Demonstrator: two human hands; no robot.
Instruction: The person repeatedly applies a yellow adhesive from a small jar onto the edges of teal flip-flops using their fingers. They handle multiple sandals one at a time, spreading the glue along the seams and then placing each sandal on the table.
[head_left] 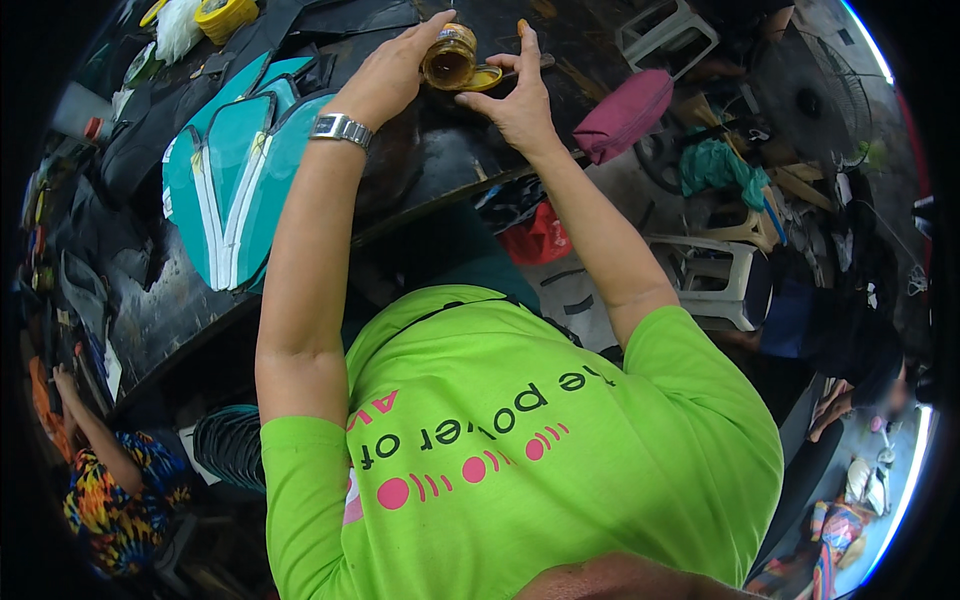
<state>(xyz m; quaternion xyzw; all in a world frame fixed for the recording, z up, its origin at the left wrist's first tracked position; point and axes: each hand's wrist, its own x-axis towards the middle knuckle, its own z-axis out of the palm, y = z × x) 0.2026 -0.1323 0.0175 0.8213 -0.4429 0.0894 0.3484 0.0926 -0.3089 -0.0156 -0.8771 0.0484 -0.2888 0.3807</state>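
My left hand (pixel 385 75), with a metal watch on the wrist, grips a small amber glass jar (pixel 447 62) tilted on its side over the dark worktable (pixel 440 160). My right hand (pixel 515 95) holds the jar's yellow lid (pixel 485 78) right beside the jar's mouth, fingers spread. Both arms reach forward from a bright green shirt.
A stack of teal and white flat pieces (pixel 235 175) lies left on the table. A maroon pouch (pixel 622 115) sits at the right edge. White plastic stools (pixel 715 275) stand on the right floor. Another person in a colourful shirt (pixel 115 490) sits lower left. Yellow tape rolls (pixel 225 15) lie at the far side.
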